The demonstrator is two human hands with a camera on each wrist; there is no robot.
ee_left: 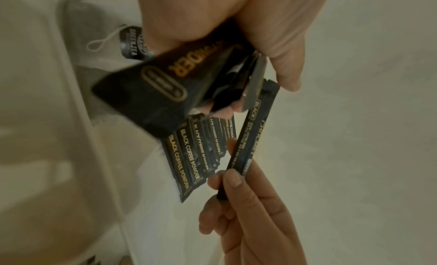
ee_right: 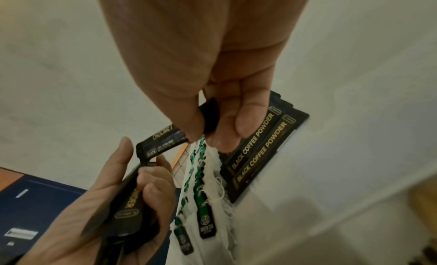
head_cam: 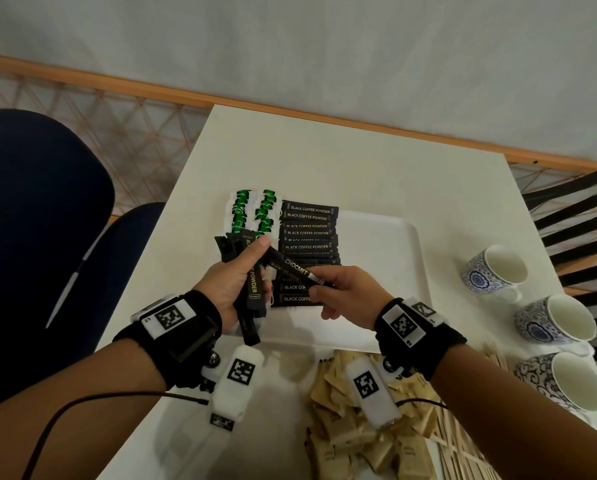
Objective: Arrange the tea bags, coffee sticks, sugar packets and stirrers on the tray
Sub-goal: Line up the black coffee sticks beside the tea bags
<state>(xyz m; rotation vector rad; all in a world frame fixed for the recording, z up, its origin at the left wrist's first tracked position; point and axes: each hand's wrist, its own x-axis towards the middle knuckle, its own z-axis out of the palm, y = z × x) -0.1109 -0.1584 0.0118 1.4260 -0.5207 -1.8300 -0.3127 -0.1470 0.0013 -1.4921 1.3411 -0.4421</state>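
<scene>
Your left hand (head_cam: pixel 236 275) has its grip clenched round a bundle of black coffee sticks (head_cam: pixel 252 289) held just above the left edge of the white tray (head_cam: pixel 387 244), while your right hand (head_cam: pixel 342 292) pinches one end of a single coffee stick (head_cam: pixel 291 268) marked CHOCMET, whose other end sits under the left thumb. On the tray: a column of laid coffee sticks (head_cam: pixel 309 230) reading BLACK COFFEE POWDER, with two rows of green-tagged tea bags (head_cam: pixel 252 213) just left of it. Near you on the tabletop (head_cam: pixel 290 150) lie brown sugar packets (head_cam: pixel 352 441) and wooden stirrers (head_cam: pixel 463 441); three patterned cups (head_cam: pixel 553 323) stand to the right.
</scene>
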